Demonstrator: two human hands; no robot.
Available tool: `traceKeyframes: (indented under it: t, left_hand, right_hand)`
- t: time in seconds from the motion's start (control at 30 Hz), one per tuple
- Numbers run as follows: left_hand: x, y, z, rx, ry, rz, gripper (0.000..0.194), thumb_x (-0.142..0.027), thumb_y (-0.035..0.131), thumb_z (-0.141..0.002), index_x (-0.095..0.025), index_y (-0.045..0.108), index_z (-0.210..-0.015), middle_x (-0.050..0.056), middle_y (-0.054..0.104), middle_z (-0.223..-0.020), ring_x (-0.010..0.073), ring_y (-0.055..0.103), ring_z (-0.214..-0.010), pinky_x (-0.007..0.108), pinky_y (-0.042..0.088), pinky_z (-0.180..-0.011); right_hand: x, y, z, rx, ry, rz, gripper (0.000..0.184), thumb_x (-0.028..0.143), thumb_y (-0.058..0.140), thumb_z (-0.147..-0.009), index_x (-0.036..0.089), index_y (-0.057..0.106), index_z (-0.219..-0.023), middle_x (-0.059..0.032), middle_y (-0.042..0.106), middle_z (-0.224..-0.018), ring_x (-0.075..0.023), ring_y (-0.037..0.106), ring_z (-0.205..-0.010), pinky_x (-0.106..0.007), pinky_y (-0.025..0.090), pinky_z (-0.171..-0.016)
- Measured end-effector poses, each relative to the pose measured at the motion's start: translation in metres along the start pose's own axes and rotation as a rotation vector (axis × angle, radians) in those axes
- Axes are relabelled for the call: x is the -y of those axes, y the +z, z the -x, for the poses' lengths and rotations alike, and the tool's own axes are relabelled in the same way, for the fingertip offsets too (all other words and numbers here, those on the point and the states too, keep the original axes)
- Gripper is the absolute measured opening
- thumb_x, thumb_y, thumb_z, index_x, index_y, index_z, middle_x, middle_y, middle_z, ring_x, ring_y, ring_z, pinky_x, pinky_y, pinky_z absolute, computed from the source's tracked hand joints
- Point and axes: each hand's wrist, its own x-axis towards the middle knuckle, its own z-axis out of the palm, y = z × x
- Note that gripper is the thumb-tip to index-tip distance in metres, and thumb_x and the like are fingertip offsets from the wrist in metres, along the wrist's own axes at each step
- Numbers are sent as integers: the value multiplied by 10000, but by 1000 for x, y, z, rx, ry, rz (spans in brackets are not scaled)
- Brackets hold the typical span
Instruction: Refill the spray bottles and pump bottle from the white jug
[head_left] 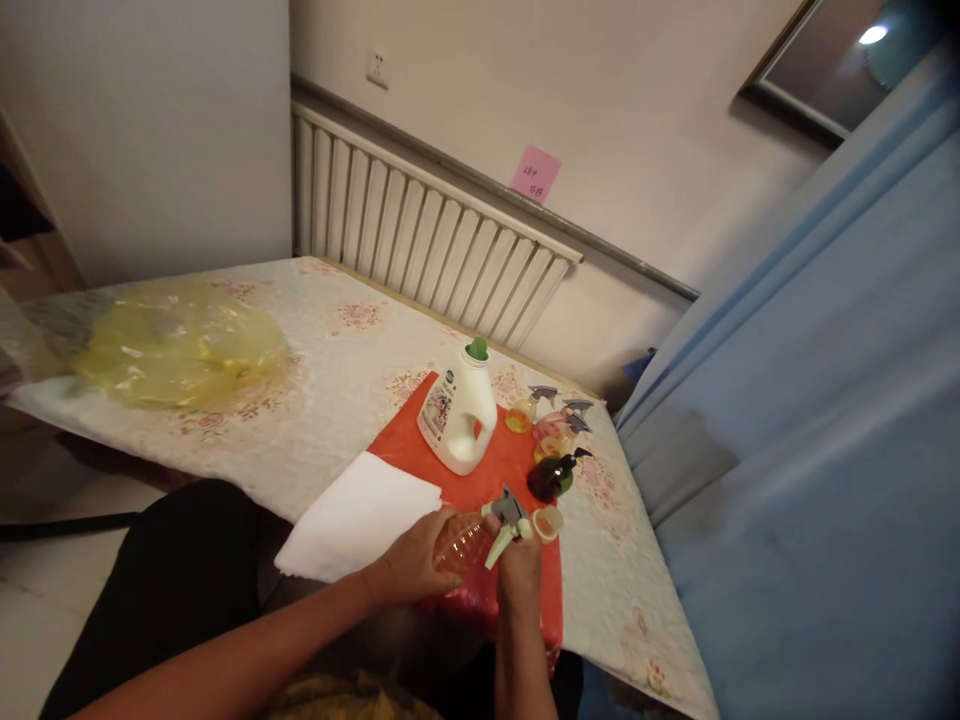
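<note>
Tilted on its side above the red mat [401,425], a clear spray bottle [463,543] is held between both hands. My left hand [412,560] is wrapped round the bottle's body. At its neck, my right hand [519,560] grips the grey and pale trigger sprayer head [508,512]. Whether the head is screwed tight cannot be made out. Just beyond my right hand lies a small round pale cap or cup [547,523]. A white jug [466,415] with a green spout stands upright on the mat, and a folded white cloth [360,515] lies left of my hands.
A dark green pump bottle [551,478] and several small spray bottles [519,415] stand along the mat's right side. A yellow plastic bag [180,345] rests on the flowered tablecloth [337,320] at left. A radiator [427,220] backs the table; a blue curtain [810,380] hangs at right.
</note>
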Motion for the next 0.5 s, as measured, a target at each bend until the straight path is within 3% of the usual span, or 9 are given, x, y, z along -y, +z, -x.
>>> traceKeyframes:
  t: [0.17,0.37,0.5]
  left_hand:
    - [-1,-2,3,67,-7,151,773,-268,772,-614,-224,472,-1325,65,662,-1193,290,643,-1052,408,542,-899]
    - [-12,-10,8,68,-43,165,678,-232,750,-616,-193,509,-1248,65,669,-1138,275,650,-1016,386,537,-876]
    - [-14,-12,9,53,-39,131,721,-240,768,-593,-195,509,-1264,85,654,-1205,302,630,-1079,419,511,-945]
  right_hand:
    - [12,-2,3,-89,-6,-8,310,382,750,-718,166,696,-934,-33,737,-781,-200,661,-691,-290,504,-652]
    - [19,-9,-1,-157,-50,-60,376,374,768,-709,141,693,-993,-48,739,-838,-225,690,-811,-329,542,-749]
    - [22,-18,-5,-243,-63,-179,446,443,769,-706,143,674,-1022,-59,736,-888,-201,689,-741,-346,576,-708]
